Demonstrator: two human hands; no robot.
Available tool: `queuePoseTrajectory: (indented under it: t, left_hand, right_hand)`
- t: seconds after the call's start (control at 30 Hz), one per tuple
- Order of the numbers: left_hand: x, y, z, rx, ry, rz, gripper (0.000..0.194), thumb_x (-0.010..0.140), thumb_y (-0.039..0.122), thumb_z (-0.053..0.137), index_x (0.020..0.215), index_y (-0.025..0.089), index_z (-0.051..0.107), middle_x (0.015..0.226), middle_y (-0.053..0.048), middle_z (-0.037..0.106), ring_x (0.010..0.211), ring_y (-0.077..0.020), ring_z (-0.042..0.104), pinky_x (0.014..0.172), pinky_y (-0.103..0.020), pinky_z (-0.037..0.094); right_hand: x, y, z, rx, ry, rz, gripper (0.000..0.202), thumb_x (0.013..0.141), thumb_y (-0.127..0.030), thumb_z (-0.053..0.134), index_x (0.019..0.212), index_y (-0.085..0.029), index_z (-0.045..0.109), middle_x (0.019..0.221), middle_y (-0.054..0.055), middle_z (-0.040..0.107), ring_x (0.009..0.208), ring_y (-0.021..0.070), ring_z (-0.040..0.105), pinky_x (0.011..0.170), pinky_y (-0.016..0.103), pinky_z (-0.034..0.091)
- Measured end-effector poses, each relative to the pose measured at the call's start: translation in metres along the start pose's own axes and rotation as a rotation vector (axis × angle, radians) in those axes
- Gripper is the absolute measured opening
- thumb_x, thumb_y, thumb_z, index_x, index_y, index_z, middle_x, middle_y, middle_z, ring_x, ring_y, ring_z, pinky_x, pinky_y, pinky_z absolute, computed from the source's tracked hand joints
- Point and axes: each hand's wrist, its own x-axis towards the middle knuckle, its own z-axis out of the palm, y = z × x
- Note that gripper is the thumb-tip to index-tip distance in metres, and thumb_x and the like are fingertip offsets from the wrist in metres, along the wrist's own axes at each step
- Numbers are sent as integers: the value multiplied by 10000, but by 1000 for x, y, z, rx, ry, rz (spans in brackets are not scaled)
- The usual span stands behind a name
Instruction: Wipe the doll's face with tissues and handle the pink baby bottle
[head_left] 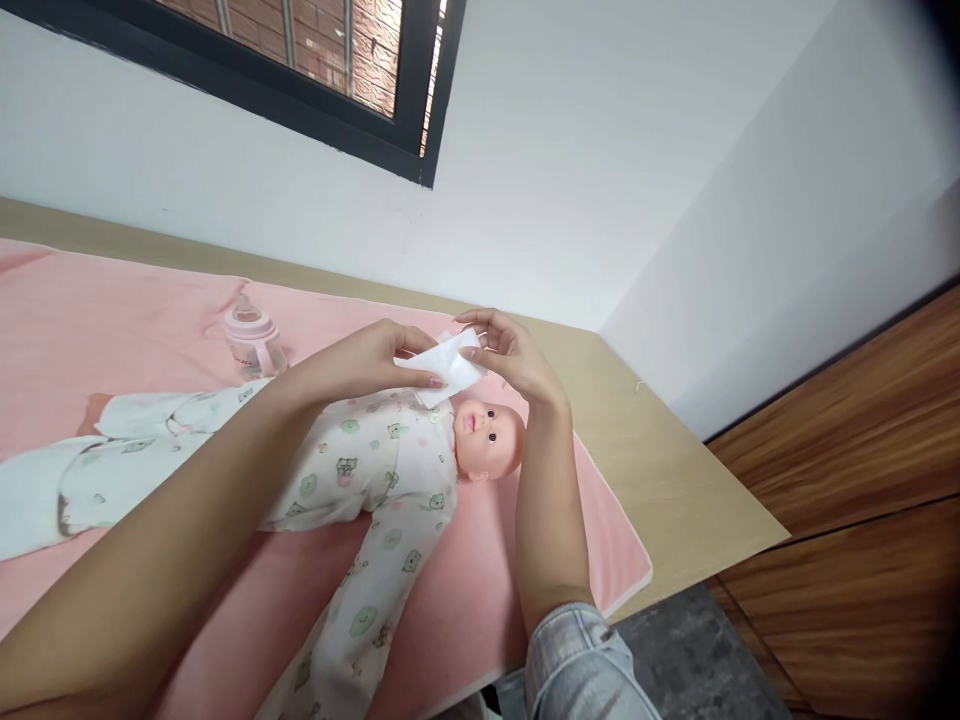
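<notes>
A folded white tissue (450, 366) is held up between both hands, just above the upper chest and chin of a baby doll (491, 438). My left hand (386, 358) pinches its left side, thumb on top. On the right side, my right hand (510, 352) grips it between thumb and fingers. The doll lies on its back with its head to the right, dressed in a white printed outfit (337, 460). Its eyes are open. Under it spreads a pink blanket (465, 560).
A clear baby bottle with a pink collar and handle (251, 335) is on the blanket, left of my left hand. The bare wooden table edge (637, 430) shows at the right. Behind are a white wall and a dark-framed window (412, 90). Wooden panels (847, 420) stand at the right.
</notes>
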Motion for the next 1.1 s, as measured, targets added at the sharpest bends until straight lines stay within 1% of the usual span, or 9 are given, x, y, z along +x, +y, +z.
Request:
queuePoseTrajectory:
  t: [0.17, 0.4, 0.47, 0.6, 0.73, 0.83, 0.93, 1.03, 1.1]
  left_hand:
    - [2, -1, 3, 28, 10, -53, 318, 826, 482, 678, 964, 201, 732, 937, -11, 728, 846, -224, 655, 682, -261, 445]
    - [2, 1, 4, -12, 28, 3, 293, 801, 439, 684, 980, 220, 759, 1044, -25, 732, 953, -251, 669, 812, -298, 488]
    - [2, 1, 5, -25, 65, 36, 300, 791, 456, 697, 974, 229, 768, 1123, -30, 716, 1035, -265, 653, 878, -313, 490]
    - [1, 3, 7, -13, 169, 119, 287, 791, 479, 719, 969, 263, 784, 1276, -19, 650, 1243, -279, 549, 1016, -329, 451]
    - [1, 6, 10, 2, 282, 152, 256, 798, 454, 737, 965, 268, 790, 1345, -11, 609, 1275, -267, 526, 1084, -346, 414]
    - [1, 10, 12, -60, 292, 167, 232, 817, 434, 728, 938, 246, 788, 1346, -12, 622, 1279, -270, 533, 1101, -349, 407]
    - [0, 14, 13, -154, 322, 126, 242, 818, 424, 731, 949, 226, 781, 1230, -24, 693, 1211, -274, 588, 1052, -341, 446]
    - [-2, 15, 11, -242, 361, 36, 262, 804, 443, 734, 917, 208, 764, 1046, -38, 734, 996, -252, 665, 856, -302, 518]
    - [-3, 14, 9, -250, 327, -5, 267, 793, 448, 731, 872, 194, 736, 911, -36, 722, 856, -224, 661, 729, -278, 506]
  right_hand:
    - [0, -1, 2, -8, -55, -31, 417, 800, -403, 736, 1165, -246, 609, 1118, 46, 621, 966, 157, 592, 818, 293, 535]
    - [0, -4, 3, -4, -34, -24, 408, 789, -409, 747, 1136, -235, 621, 1117, 51, 636, 988, 166, 589, 839, 293, 525]
    - [0, -5, 3, 2, -18, -9, 409, 779, -408, 754, 1125, -234, 623, 1094, 46, 634, 939, 156, 586, 812, 284, 528]
    - [0, -5, 4, 24, -6, 30, 444, 766, -383, 759, 1157, -241, 604, 1099, 35, 604, 813, 113, 559, 761, 259, 534]
    - [1, -3, 9, 38, -15, 31, 513, 785, -341, 724, 1259, -270, 541, 1164, 35, 568, 782, 94, 552, 751, 248, 543]
    - [3, -2, 14, 20, -17, 39, 568, 797, -297, 685, 1331, -287, 490, 1259, 45, 530, 812, 90, 563, 775, 252, 548]
    - [3, -2, 15, 16, -5, 51, 609, 777, -256, 680, 1352, -282, 480, 1294, 51, 521, 841, 94, 582, 801, 260, 549]
    - [0, -2, 7, 31, 29, 75, 601, 756, -265, 707, 1323, -281, 511, 1296, 50, 540, 871, 109, 605, 847, 281, 553]
    - [-1, 3, -4, 39, 70, 96, 590, 743, -290, 736, 1297, -284, 534, 1297, 48, 556, 897, 119, 619, 881, 296, 550]
